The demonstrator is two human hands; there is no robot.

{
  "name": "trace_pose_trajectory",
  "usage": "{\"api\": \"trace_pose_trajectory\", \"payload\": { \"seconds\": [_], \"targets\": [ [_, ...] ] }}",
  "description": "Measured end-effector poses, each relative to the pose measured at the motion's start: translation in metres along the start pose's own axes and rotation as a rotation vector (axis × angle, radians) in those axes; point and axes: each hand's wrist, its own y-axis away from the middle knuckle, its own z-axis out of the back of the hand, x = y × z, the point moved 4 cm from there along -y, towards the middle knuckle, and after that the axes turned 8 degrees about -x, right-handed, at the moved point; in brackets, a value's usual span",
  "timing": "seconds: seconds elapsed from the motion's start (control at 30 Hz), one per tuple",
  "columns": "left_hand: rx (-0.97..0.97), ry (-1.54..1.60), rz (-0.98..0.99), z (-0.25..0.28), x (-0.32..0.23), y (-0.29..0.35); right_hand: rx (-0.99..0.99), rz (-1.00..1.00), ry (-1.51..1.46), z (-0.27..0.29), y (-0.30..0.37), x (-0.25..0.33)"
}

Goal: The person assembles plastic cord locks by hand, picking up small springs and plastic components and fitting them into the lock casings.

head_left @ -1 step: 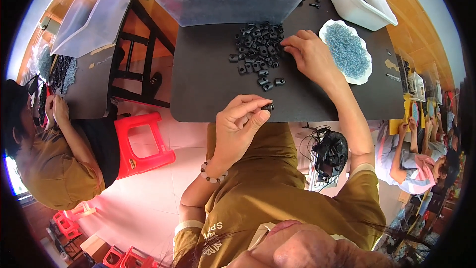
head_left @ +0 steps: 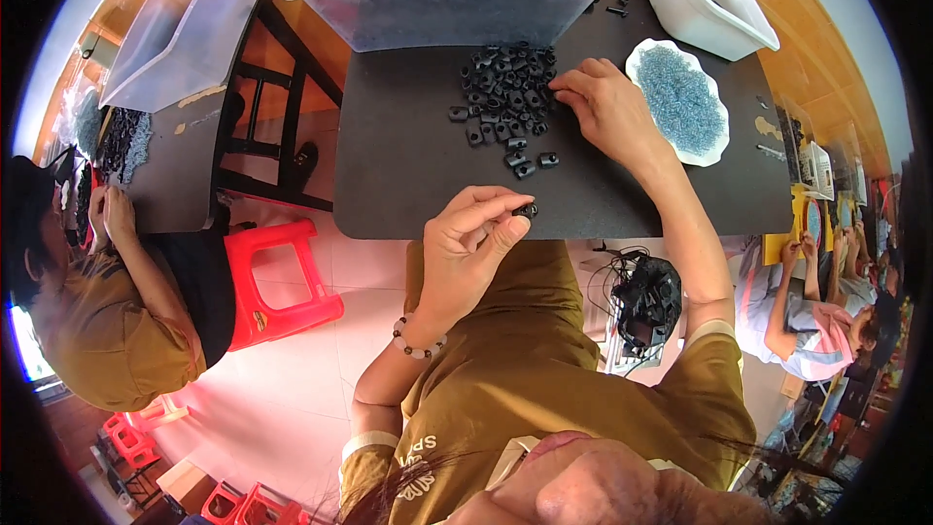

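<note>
Between the thumb and fingertips of my left hand (head_left: 476, 238) is a small black plastic cord-lock body (head_left: 526, 209), held just above the table's near edge. My right hand (head_left: 607, 107) rests at the right side of a pile of similar black cord-lock bodies (head_left: 505, 87). Its thumb and forefinger are drawn together at the pile's edge; what they pinch, if anything, is too small to make out. A few loose bodies (head_left: 525, 170) lie in front of the pile, some showing a round hole. Right of that hand, a white scalloped plate (head_left: 720, 141) holds many tiny blue-grey pieces, perhaps springs.
A clear plastic bin (head_left: 437, 15) full of black parts stands behind the pile on the dark table (head_left: 398, 156). A white tub (head_left: 724, 15) sits at the back right. Left, a co-worker (head_left: 126, 311) works at another table beside a red stool (head_left: 282, 282).
</note>
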Motion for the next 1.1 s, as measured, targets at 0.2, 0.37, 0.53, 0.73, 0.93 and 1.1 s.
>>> {"api": "trace_pose_trajectory", "payload": {
  "seconds": [0.2,0.37,0.53,0.73,0.93,1.1],
  "targets": [
    [0.003,-0.019,0.000,-0.002,-0.001,0.001,0.106,-0.041,-0.104,-0.001,-0.005,-0.003],
    [-0.001,-0.040,0.001,-0.002,-0.002,0.002,0.169,-0.071,-0.222,-0.001,-0.007,-0.007],
    [-0.026,-0.021,-0.048,-0.002,-0.001,0.003,0.116,-0.146,-0.319,-0.006,0.000,-0.015],
    [-0.043,-0.031,-0.052,-0.001,0.001,0.003,0.065,-0.307,-0.434,0.009,0.005,-0.011],
    [-0.032,-0.020,-0.048,-0.007,0.005,0.003,0.072,-0.506,-0.965,0.021,0.047,0.016],
    [-0.013,-0.003,0.007,-0.015,0.012,0.008,-0.023,-0.535,-1.103,0.025,0.081,0.047]
  ]
}}
